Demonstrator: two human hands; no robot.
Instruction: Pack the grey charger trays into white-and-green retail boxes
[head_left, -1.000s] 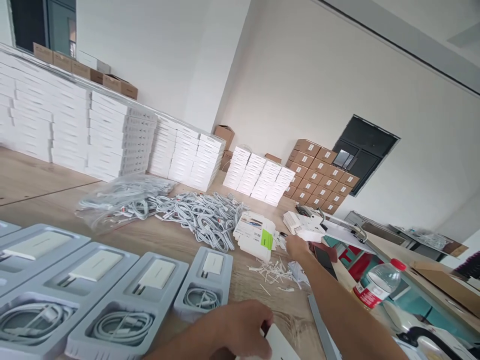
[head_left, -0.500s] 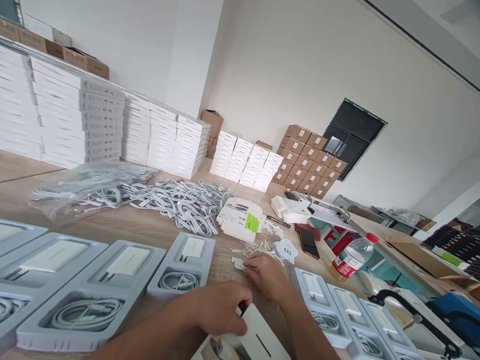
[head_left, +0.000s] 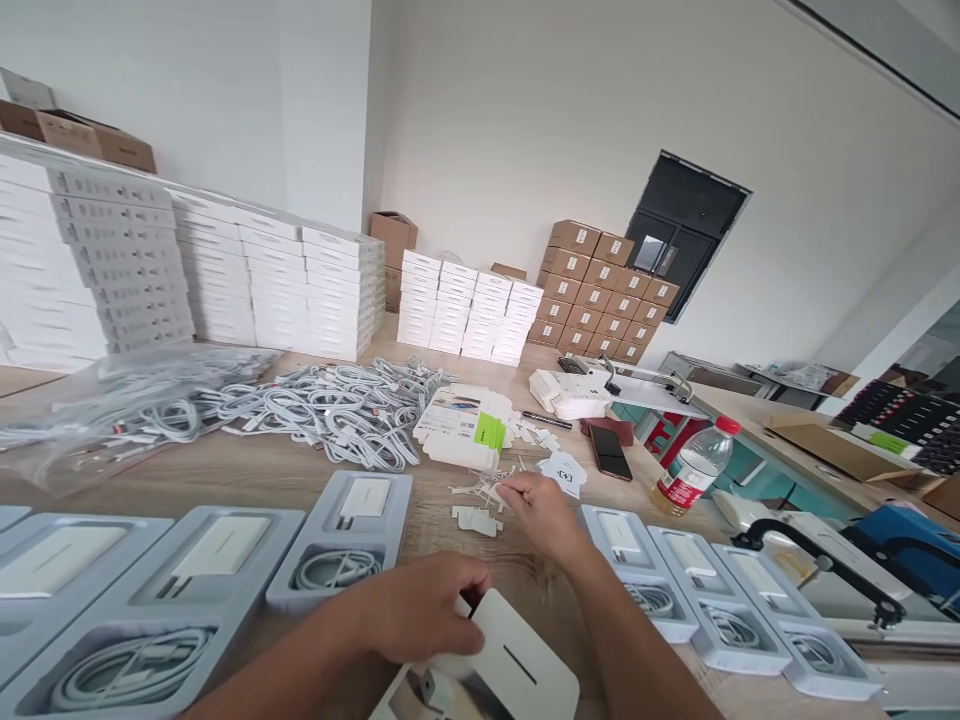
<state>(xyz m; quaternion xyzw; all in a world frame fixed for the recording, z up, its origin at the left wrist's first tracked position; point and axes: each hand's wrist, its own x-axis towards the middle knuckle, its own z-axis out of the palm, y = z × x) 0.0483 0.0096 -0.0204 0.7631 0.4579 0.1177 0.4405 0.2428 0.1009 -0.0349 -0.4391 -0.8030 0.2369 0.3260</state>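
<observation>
My left hand [head_left: 424, 605] grips the edge of a white carton [head_left: 525, 655] with a slot in its panel and a printed picture on its side, low in the middle of the view. Farther forward, my right hand [head_left: 547, 515] has thumb and fingers pinched together at the pile of thin white paper scraps [head_left: 480, 487]. Whether a scrap is between those fingertips is too small to tell. Just short of them lies a small white cut piece [head_left: 477, 520]. A flattened printed carton [head_left: 457, 430] with a green label is beyond the scraps.
Grey trays [head_left: 285, 535] with chargers and coiled cables line the left; more trays [head_left: 637, 600] stand right. Behind lie loose cables [head_left: 337, 410] and stacked white boxes [head_left: 277, 280]. A phone [head_left: 610, 453], a bottle [head_left: 694, 470] and a black-handled device [head_left: 817, 570] are at right.
My right hand has drawn away from the small white cut piece, which lies on the table, to the scraps just beyond. My left hand keeps hold of the carton. The camera view has shifted.
</observation>
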